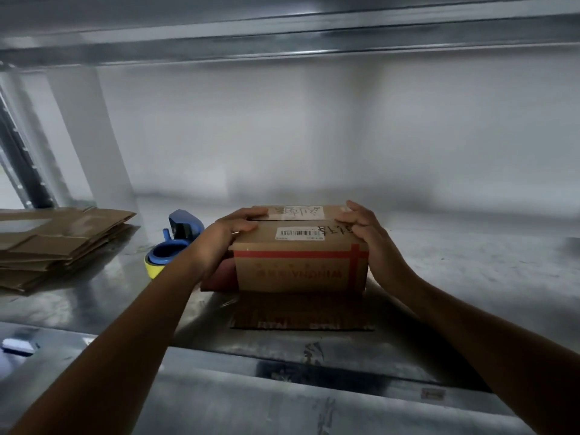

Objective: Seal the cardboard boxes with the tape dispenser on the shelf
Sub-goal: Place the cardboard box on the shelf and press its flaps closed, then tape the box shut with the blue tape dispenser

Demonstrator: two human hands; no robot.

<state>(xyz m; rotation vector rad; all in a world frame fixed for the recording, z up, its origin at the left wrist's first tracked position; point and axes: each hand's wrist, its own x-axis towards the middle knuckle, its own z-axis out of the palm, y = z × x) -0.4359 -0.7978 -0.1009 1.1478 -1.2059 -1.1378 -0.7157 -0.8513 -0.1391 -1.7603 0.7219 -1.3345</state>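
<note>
At nine o'clock on the shelf [470,262], a stack of flattened cardboard [59,243] is seen. The tape dispenser [174,243] is spotted next, untouched, at nine o'clock of the cardboard box [301,265]. The left hand [226,237] is curled over the box's ten o'clock corner. The box is set mid-shelf, flaps down. Its two o'clock corner is clasped by the right hand [367,237].

I read this as a packing or stockroom bay. Galvanised steel shelf [94,293], perforated upright [18,158] at left. Stack of flattened cartons [56,243], blue tape dispenser [171,243] beside a cardboard box [298,268] bearing a barcode label [299,233].
</note>
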